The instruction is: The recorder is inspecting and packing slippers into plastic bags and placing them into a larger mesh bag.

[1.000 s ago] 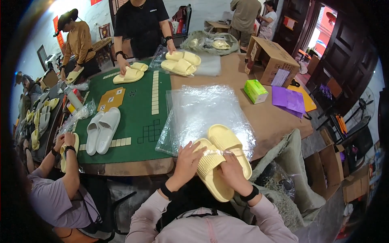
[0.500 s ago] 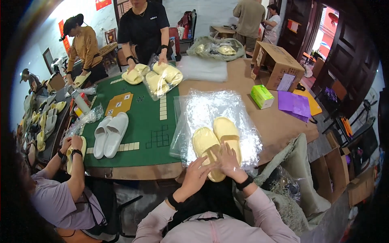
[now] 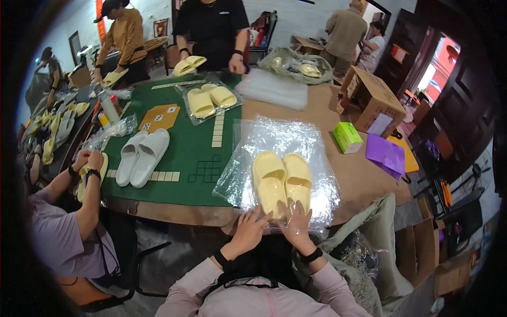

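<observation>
Starting at the far left, we see a seated person in a lilac shirt [image 3: 58,238] whose hands hold a pale yellow slipper [image 3: 91,174] at the table edge. Just right of them, on the green felt game mat [image 3: 195,153], a pair of white foam slippers [image 3: 141,156] lies side by side, and farther off a pair of yellow slippers sealed in a clear bag [image 3: 210,100] rests near a standing person in a black shirt [image 3: 214,26]. Moving to the middle, our left hand [image 3: 251,230] lies at the near edge of the clear crinkled plastic bag [image 3: 280,142], fingers spread and loosely curled, pressing on the plastic by the heel of the left slipper; it grips nothing that we can make out. Our pair of pale yellow foam slippers [image 3: 282,182] lies flat in or on the bag, toes pointing away, the two touching, at the near side of the round brown table [image 3: 364,185]. Our right hand [image 3: 297,224] is just beside the left one, fingers open and flat on the plastic at the right slipper's heel. Farther right sit a small green box [image 3: 347,137], a purple flat sheet [image 3: 385,154] and a brown cardboard carton [image 3: 372,100].
</observation>
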The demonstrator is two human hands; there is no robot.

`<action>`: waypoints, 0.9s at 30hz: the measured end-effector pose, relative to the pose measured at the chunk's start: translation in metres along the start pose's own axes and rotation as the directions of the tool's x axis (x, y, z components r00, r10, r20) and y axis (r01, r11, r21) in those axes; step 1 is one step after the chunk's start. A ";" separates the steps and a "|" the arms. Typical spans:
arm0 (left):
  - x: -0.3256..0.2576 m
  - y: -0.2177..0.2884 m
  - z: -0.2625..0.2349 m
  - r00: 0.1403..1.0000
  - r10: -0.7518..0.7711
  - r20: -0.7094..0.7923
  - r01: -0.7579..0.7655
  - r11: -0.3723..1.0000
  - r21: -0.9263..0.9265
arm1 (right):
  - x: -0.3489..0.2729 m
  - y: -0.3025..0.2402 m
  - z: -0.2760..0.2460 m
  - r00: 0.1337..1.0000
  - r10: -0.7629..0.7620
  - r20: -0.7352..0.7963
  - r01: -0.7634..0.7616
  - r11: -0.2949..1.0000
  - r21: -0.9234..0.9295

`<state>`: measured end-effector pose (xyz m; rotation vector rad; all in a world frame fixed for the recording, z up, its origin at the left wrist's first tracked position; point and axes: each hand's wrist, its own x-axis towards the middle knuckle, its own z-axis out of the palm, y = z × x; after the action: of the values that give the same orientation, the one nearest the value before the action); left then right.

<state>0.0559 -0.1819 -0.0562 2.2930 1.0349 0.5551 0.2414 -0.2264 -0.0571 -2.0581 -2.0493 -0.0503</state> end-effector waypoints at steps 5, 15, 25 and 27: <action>-0.007 -0.003 0.000 0.996 0.077 0.039 -0.080 0.992 0.093 | 0.037 -0.006 0.027 0.981 0.138 -0.135 -0.100 0.962 0.253; -0.011 -0.007 -0.004 0.981 0.067 0.185 -0.041 0.989 -0.140 | 0.016 0.060 0.040 0.988 0.110 -0.111 0.012 0.656 0.755; 0.001 0.000 -0.020 0.981 0.087 0.173 -0.042 0.967 -0.252 | 0.024 0.027 0.029 0.906 0.167 -0.389 -0.090 0.974 0.209; 0.004 0.001 -0.031 0.987 0.039 0.153 0.027 0.914 -0.405 | 0.005 0.020 0.011 0.955 0.142 -0.259 -0.030 0.920 0.390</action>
<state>0.0419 -0.1694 -0.0312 1.9356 0.7525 0.5248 0.2598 -0.2189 -0.0700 -1.7790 -1.6414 0.0639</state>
